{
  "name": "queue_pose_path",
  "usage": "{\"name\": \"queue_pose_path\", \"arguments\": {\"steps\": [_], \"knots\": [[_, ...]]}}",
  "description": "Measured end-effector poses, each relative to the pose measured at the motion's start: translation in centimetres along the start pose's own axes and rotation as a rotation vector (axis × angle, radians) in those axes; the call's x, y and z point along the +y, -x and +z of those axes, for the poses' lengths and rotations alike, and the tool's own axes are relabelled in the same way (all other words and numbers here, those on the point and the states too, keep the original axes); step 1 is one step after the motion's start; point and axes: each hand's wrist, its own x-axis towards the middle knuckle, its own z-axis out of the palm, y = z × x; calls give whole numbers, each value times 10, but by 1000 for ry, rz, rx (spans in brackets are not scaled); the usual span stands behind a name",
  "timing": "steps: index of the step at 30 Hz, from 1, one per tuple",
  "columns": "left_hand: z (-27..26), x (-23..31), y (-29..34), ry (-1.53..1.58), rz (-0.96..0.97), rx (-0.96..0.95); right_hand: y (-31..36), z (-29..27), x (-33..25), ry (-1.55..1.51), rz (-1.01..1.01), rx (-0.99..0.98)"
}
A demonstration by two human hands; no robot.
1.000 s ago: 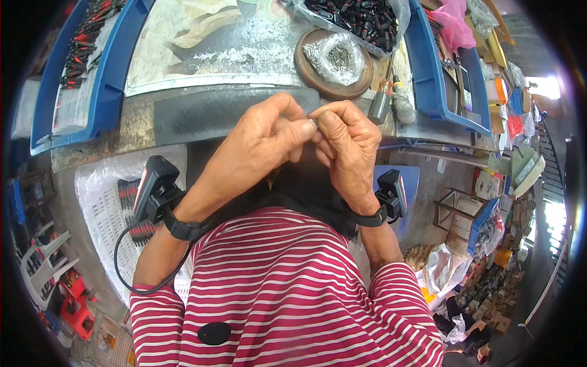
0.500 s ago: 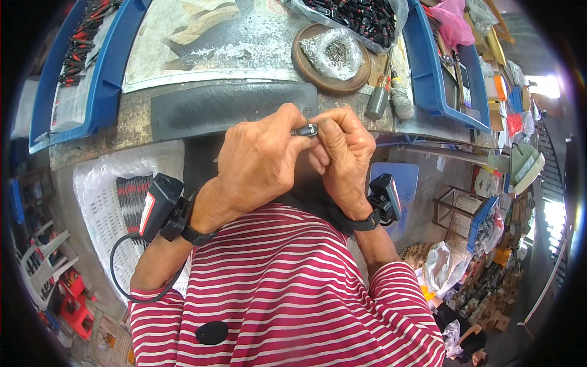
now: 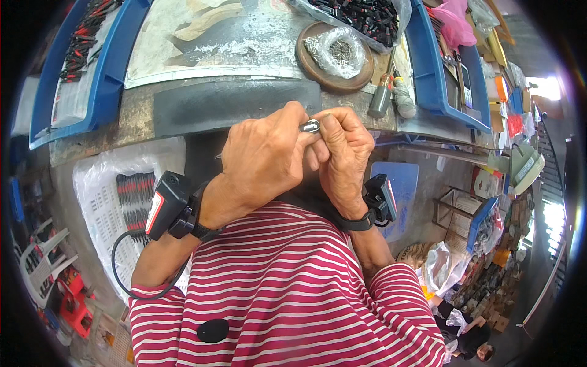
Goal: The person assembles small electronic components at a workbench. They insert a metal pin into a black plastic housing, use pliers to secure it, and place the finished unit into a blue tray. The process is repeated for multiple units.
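Observation:
Just beyond the bench's near edge, my two hands meet around a small glossy black part (image 3: 310,126) with a silvery face. My left hand (image 3: 260,153) is closed, its thumb and forefinger pinching the part's left side. A thin metal tip (image 3: 218,156) pokes out past the left edge of that hand; whether it belongs to the same piece is hidden. My right hand (image 3: 345,153) is closed too, thumb and forefinger pressed on the part's right end. A dark pad (image 3: 232,104) lies on the bench right behind the hands.
A round wooden dish (image 3: 313,70) carries a bag of small metal pins (image 3: 342,54). Beside it lie a screwdriver (image 3: 380,101) and a bag of black parts (image 3: 361,18). Blue bins (image 3: 110,79) flank the bench. Red-and-black pieces (image 3: 136,192) rest on a white crate at lower left.
My left hand has shifted slightly right and rolled a little. Between the fingers, the black part has turned, showing a shinier face. My right hand has barely moved.

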Motion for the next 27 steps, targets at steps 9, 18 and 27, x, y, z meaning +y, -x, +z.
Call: {"name": "queue_pose_path", "arguments": {"steps": [9, 18, 27], "knots": [[-5, 0, -2, -18, 17, -2, -6, -6, -6, -27, 53, -84], [-10, -2, -2, -48, 38, -63, -8, -6, -13, 25, 111, -111], [-10, -4, -2, -65, 24, -122, -11, -6, -16, 93, 143, -124]]}}
